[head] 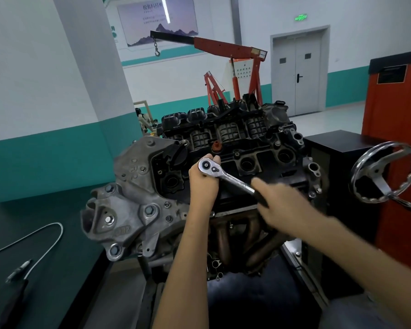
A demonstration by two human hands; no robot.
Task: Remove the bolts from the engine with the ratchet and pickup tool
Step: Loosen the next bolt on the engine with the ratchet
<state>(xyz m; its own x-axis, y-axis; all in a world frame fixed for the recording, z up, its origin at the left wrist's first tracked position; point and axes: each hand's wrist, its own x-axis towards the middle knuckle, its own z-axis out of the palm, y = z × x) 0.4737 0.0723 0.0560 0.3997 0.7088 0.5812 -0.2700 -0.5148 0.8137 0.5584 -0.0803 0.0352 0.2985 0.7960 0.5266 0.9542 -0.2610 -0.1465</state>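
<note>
On top of the grey and black metal engine (133, 186), the left hand (203, 184) is curling its fingers around the head of the chrome ratchet with a black handle (228, 178) while the blurred right hand (285, 205) is gripping the handle, so a bolt is probably being loosened, and the next move is calling for another handle swing before fetching the thin silver flexible pickup tool (50, 243) from the dark table (69, 222) at the near left.

My left hand (203, 184), on a forearm stretched straight ahead, cups the head of the ratchet (228, 178), fingers curled round it. My right hand (280, 205), blurred, grips the handle, its arm angling in from the right.
</note>
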